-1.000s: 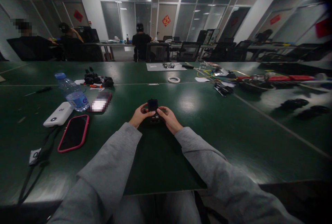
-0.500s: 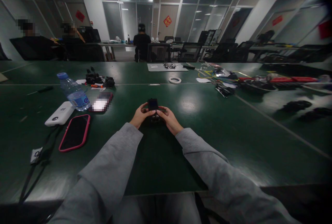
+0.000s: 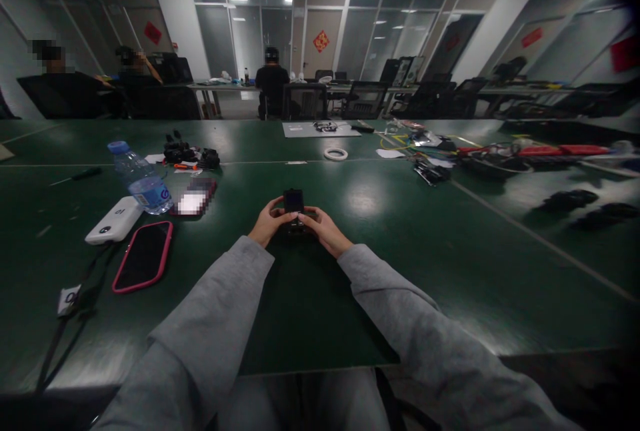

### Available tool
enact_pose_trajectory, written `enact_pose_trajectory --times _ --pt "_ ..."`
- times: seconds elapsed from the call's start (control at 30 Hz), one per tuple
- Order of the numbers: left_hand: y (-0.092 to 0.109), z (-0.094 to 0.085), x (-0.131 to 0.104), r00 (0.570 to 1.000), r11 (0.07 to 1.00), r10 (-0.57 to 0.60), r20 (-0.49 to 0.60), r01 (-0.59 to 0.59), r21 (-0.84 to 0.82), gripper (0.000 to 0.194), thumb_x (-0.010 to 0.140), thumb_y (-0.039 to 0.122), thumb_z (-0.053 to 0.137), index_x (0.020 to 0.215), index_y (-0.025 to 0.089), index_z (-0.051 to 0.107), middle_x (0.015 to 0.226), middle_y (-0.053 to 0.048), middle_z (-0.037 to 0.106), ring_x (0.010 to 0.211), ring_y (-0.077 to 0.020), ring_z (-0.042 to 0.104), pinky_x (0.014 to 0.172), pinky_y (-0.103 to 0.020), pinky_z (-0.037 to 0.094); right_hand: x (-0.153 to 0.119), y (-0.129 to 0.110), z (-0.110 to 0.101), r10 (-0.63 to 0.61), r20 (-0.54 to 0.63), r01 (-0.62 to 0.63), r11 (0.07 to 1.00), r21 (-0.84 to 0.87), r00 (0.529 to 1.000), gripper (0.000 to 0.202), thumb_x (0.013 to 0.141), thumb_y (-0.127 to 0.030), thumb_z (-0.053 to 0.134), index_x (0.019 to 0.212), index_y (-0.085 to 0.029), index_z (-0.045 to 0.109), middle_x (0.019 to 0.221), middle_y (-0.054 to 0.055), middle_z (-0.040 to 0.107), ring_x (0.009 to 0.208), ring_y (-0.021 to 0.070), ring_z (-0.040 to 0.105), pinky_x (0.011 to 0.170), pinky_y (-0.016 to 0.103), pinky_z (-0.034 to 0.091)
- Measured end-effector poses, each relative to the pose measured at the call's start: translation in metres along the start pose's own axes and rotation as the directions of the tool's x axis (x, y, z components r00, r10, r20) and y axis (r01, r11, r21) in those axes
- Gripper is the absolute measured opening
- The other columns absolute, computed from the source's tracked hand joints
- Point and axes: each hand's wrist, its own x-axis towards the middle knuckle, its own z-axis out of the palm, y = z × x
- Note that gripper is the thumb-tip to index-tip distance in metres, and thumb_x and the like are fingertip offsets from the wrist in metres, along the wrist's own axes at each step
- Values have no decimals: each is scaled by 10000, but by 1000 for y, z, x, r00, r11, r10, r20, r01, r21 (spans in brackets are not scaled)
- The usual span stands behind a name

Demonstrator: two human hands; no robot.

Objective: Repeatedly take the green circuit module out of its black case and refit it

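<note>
Between my two hands is a small black camera (image 3: 293, 200) with a square dark screen flipped up, held just above the green table. My left hand (image 3: 269, 220) grips its left side, the thumb lying across the front below the screen. From the right, my right hand (image 3: 326, 229) closes on the other side, its thumb almost meeting the left one. The lower body of the camera shows only partly under the thumbs, with small light marks on it. My fingers behind it are mostly hidden.
To the left are a water bottle (image 3: 147, 188), a white power bank (image 3: 115, 220) with a cable, and a pink-cased phone (image 3: 143, 258). A white ring (image 3: 335, 154) lies ahead. Cables and tools (image 3: 433, 173) clutter the right. Several people sit beyond the table.
The view has shifted very slightly. Both hands keep their hold on the camera, and the thumbs have moved only a little.
</note>
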Motion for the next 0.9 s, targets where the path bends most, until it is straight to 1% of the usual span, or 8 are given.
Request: enact_pose_trajectory --times 0.1,0.23,0.43,0.57,0.73,0.9 --pt "-1 -1 1 1000 1000 13 0 -13 13 801 542 236 863 1259 178 511 826 -12 615 814 -156 617 790 -316 477 1 0 0 13 33 -14 1000 8 999 571 681 -467 776 1116 -192 529 987 56 649 889 158 619 754 286 489" --pt "-1 -1 1 1000 1000 16 -5 -16 19 790 533 236 866 1241 173 522 818 -8 617 805 -153 615 786 -316 477 0 -1 1 16 49 -17 999 34 999 558 677 -457 781 1103 -191 538 992 55 653 888 157 627 772 298 499" --pt "1 -1 0 1000 1000 7 16 -7 6 809 534 215 864 1260 164 513 831 -19 635 839 -168 620 836 -351 477 0 2 -1 -13 63 9 998 56 998 563 674 -426 790 1127 -194 548 1019 55 651 923 161 625 792 297 501" --pt "2 -1 -1 1000 1000 2 22 -2 11 789 533 204 862 1246 165 527 862 -33 644 875 -179 624 869 -371 472 0 3 -3 -24 72 19 998 68 997 563 669 -412 797 1132 -201 557 1015 56 650 941 169 622 824 307 493" --pt "1 -1 -1 1000 1000 9 20 -9 22 767 529 201 862 1224 158 543 873 -35 640 889 -180 619 895 -383 459 -3 -1 -2 -35 85 31 998 52 996 539 689 -412 783 1131 -210 549 1006 47 651 920 160 620 808 299 485" --pt "-2 -2 1 1000 999 26 6 -26 29 769 517 203 865 1216 163 547 872 -31 634 878 -172 612 886 -372 457 -5 -4 -1 -41 100 39 999 25 994 541 689 -440 776 1120 -214 538 972 45 655 907 168 622 801 315 488"
